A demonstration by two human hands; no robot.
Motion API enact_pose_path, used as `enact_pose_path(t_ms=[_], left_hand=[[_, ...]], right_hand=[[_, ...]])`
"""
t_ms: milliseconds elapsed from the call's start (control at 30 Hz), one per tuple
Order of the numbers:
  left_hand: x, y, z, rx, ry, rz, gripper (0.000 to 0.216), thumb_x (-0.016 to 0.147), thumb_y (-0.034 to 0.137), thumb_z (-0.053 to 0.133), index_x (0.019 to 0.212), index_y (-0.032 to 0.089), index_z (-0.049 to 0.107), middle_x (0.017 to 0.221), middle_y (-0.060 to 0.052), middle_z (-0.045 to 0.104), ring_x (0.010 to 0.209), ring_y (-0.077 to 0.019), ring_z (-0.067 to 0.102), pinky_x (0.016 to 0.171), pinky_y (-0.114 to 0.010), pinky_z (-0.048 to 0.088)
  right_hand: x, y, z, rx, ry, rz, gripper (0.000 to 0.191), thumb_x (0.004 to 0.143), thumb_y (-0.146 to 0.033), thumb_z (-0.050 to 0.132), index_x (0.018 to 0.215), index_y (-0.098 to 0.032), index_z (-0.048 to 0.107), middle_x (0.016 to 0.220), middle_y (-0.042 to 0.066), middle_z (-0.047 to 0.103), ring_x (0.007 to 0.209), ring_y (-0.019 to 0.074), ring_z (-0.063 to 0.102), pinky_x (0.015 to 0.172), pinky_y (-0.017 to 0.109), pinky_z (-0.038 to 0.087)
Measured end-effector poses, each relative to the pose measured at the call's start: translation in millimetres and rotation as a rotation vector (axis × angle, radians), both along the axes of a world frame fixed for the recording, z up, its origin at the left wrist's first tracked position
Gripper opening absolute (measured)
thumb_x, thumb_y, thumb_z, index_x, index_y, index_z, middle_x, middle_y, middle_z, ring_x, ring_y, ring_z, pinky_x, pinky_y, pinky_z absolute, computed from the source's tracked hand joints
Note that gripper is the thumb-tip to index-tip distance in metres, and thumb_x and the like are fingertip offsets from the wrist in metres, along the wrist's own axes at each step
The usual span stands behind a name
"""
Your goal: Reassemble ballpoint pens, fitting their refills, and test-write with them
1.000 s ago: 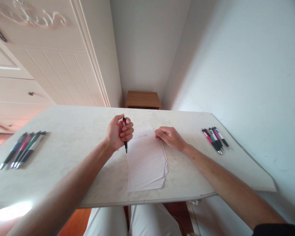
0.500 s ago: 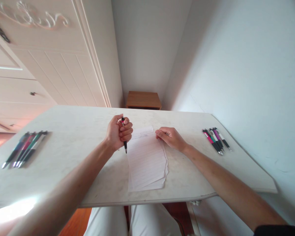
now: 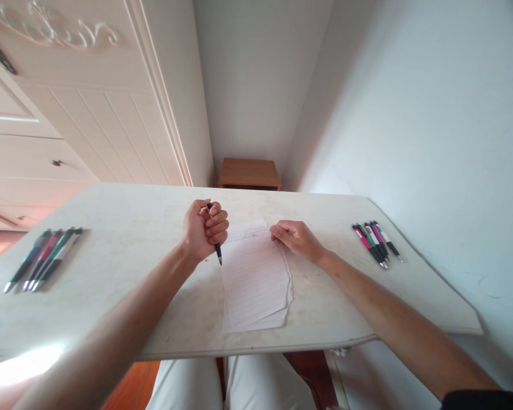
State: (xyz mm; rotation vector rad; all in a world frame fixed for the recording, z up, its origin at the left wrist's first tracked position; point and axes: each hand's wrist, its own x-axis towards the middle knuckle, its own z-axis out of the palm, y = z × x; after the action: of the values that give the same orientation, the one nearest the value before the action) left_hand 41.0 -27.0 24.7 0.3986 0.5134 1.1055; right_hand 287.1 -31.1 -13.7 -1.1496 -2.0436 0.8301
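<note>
My left hand (image 3: 206, 229) is closed in a fist around a click pen (image 3: 218, 253). The pen stands nearly upright, its dark grip and silver tip pointing down at the left edge of the lined sheets of paper (image 3: 256, 279). Between my fingers and thumb a little of its pink and black upper end shows. My right hand (image 3: 297, 238) has thumb and forefinger pinched at the upper right corner of the paper; the other fingers are curled under and partly hidden. The sheets lie slightly fanned, with torn right edges.
Several pens (image 3: 43, 259) lie in a bunch at the left of the white table (image 3: 137, 210), and several more pens (image 3: 376, 245) at the right. A pale cabinet (image 3: 111, 114) rises at the left. Behind the table stands a small wooden stand (image 3: 250, 172).
My left hand has shifted very slightly left, and the pen has tilted a little, with its top end further left. My right hand and the paper have stayed put.
</note>
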Motion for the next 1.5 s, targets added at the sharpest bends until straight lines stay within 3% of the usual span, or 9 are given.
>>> enact_pose_path(t_ms=[233, 433, 733, 1100, 1500], left_hand=[[0.1, -2.0, 2.3, 0.014, -0.013, -0.036, 0.025, 0.078, 0.022, 0.044, 0.055, 0.020, 0.034, 0.046, 0.009, 0.018, 0.030, -0.0057, 0.015, 0.027, -0.016, 0.009], [0.3, -1.2, 2.0, 0.014, -0.009, 0.013, 0.029, 0.083, 0.028, 0.046, 0.056, 0.019, 0.038, 0.046, 0.009, 0.019, 0.029, -0.0054, 0.017, 0.027, -0.016, 0.009], [1.8, -1.4, 0.7, 0.008, 0.019, -0.058, 0.029, 0.083, 0.027, 0.045, 0.057, 0.018, 0.040, 0.046, 0.009, 0.019, 0.029, -0.0056, 0.020, 0.029, -0.016, 0.007], [-0.5, -2.0, 2.8, 0.053, -0.027, 0.037, 0.025, 0.080, 0.024, 0.044, 0.057, 0.019, 0.039, 0.046, 0.009, 0.018, 0.031, -0.0054, 0.015, 0.028, -0.016, 0.009], [0.6, -3.6, 3.6, 0.035, -0.034, -0.014, 0.024, 0.079, 0.022, 0.044, 0.056, 0.019, 0.037, 0.046, 0.009, 0.017, 0.030, -0.0054, 0.015, 0.028, -0.015, 0.008]], right_hand=[[-0.3, -0.3, 1.1, 0.008, -0.010, 0.003, 0.053, 0.092, -0.060, 0.044, 0.069, -0.016, 0.064, 0.068, 0.004, 0.065, 0.065, 0.0147, 0.057, 0.064, 0.026, 0.041], [0.3, 1.1, -1.5, 0.026, -0.001, 0.017, 0.051, 0.094, -0.057, 0.044, 0.069, -0.016, 0.064, 0.068, 0.003, 0.064, 0.066, 0.0146, 0.057, 0.065, 0.026, 0.041], [0.3, 0.8, -0.7, 0.022, -0.014, 0.013, 0.052, 0.093, -0.058, 0.044, 0.069, -0.016, 0.064, 0.069, 0.004, 0.065, 0.065, 0.0147, 0.057, 0.065, 0.026, 0.042], [1.1, 0.9, -1.6, 0.023, -0.019, 0.010, 0.052, 0.093, -0.058, 0.044, 0.069, -0.017, 0.064, 0.068, 0.004, 0.065, 0.067, 0.0153, 0.058, 0.065, 0.026, 0.042], [0.9, 1.1, -1.8, 0.017, -0.010, 0.013, 0.052, 0.093, -0.059, 0.045, 0.070, -0.016, 0.065, 0.070, 0.004, 0.066, 0.067, 0.0151, 0.058, 0.065, 0.026, 0.042]])
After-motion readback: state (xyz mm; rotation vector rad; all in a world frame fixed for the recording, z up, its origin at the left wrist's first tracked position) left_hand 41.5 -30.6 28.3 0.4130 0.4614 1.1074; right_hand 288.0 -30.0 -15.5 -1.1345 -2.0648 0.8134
